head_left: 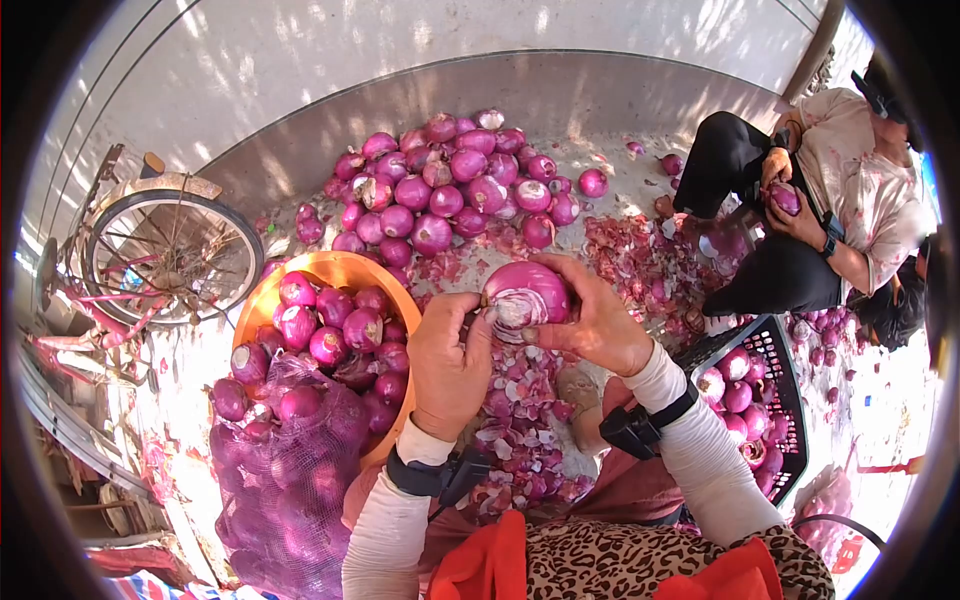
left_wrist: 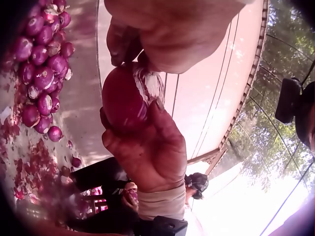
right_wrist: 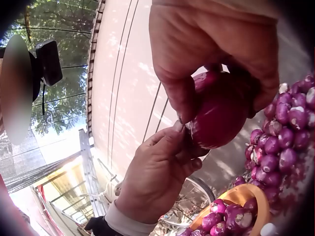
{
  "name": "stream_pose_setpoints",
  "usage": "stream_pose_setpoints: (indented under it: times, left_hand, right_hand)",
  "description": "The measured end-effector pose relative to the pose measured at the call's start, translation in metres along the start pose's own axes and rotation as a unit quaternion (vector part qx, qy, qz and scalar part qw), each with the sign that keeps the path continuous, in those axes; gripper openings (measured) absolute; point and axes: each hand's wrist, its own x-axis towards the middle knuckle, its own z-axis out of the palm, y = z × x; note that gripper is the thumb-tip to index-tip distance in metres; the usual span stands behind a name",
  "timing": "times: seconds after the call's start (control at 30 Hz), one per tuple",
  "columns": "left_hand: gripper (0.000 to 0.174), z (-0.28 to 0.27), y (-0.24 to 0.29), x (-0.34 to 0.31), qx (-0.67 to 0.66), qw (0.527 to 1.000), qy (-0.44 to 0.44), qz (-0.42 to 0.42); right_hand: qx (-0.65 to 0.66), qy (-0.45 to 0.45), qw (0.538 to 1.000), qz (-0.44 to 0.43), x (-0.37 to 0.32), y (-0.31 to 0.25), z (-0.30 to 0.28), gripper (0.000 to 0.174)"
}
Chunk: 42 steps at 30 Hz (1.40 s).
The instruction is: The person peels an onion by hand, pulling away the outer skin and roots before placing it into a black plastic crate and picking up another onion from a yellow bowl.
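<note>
Held onions: two
Piled onions: dozens, overlapping
Orange tub: one
Mesh bag: one
Black crate: one
Bicycle wheel: one

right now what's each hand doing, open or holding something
Left hand: closed, pinching at the edge of the purple onion.
Right hand: closed, holding the same purple onion.

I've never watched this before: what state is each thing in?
Held onion: partly pale, partly purple
Left hand: pinching at the onion
Right hand: gripping the onion
Orange tub: holding onions
Mesh bag: holding onions
Black crate: holding onions
Loose skins: scattered
Onion pile: heaped
</note>
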Motion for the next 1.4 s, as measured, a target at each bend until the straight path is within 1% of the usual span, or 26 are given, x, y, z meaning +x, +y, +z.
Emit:
stream_pose_setpoints:
  times: [0.13,0.2,0.3,0.33,0.4,0.5,0.6,0.63,0.7,0.9,1.0,1.1,1.2,1.3,1.37,1.4]
  left_hand:
    - [0.014,-0.001,0.002,0.002,0.028,0.999,-0.012,0.035]
    - [0.014,0.000,0.000,0.001,0.029,0.999,-0.003,0.039]
    - [0.014,-0.001,0.002,0.003,0.019,0.999,0.004,0.031]
    - [0.014,-0.001,0.002,0.004,0.014,1.000,0.005,0.025]
    - [0.014,-0.002,0.001,0.005,-0.017,1.000,0.011,0.006]
    - [0.013,-0.002,-0.008,0.005,-0.098,0.994,0.015,-0.042]
    - [0.011,-0.003,-0.009,0.004,-0.183,0.977,0.009,-0.110]
    - [0.010,-0.004,-0.007,0.005,-0.208,0.969,0.005,-0.134]
    - [0.008,-0.007,-0.004,0.006,-0.214,0.967,0.001,-0.141]
    - [0.004,-0.010,-0.004,0.006,-0.273,0.947,-0.004,-0.172]
    - [0.002,-0.009,-0.007,0.006,-0.298,0.938,0.000,-0.180]
    - [0.003,-0.010,-0.005,0.006,-0.307,0.933,-0.001,-0.188]
    - [0.004,-0.010,-0.008,0.005,-0.302,0.934,-0.010,-0.191]
    - [0.010,-0.010,-0.007,0.005,-0.268,0.943,-0.026,-0.195]
    - [0.015,-0.011,-0.003,0.006,-0.247,0.947,-0.039,-0.201]
    - [0.019,-0.011,0.000,0.007,-0.241,0.948,-0.047,-0.204]
  right_hand:
    - [-0.032,0.009,0.999,-0.014,0.000,0.003,0.001,0.088]
    - [-0.035,0.011,0.999,-0.015,0.000,0.002,0.000,0.087]
    - [0.009,-0.016,1.000,0.013,0.000,0.001,-0.003,0.083]
    - [0.053,-0.023,0.998,0.024,0.000,-0.001,-0.003,0.081]
    - [0.139,-0.036,0.989,0.047,-0.001,-0.008,-0.001,0.079]
    - [0.276,-0.038,0.952,0.126,-0.003,-0.011,0.003,0.072]
    - [0.356,-0.061,0.924,0.128,-0.004,-0.011,0.004,0.066]
    - [0.363,-0.066,0.920,0.129,-0.004,-0.012,0.004,0.065]
    - [0.377,-0.075,0.914,0.131,-0.004,-0.015,0.006,0.061]
    - [0.401,-0.106,0.900,0.138,-0.001,-0.002,0.008,0.062]
    - [0.382,-0.112,0.906,0.143,-0.002,-0.005,0.005,0.063]
    - [0.372,-0.109,0.913,0.129,-0.002,-0.002,0.006,0.067]
    - [0.313,-0.078,0.940,0.115,-0.003,-0.012,0.004,0.070]
    - [0.277,-0.044,0.957,0.069,-0.001,-0.009,0.007,0.073]
    - [0.128,-0.002,0.992,0.007,0.001,0.005,0.010,0.075]
    - [0.052,0.019,0.998,-0.024,0.001,0.006,0.012,0.075]
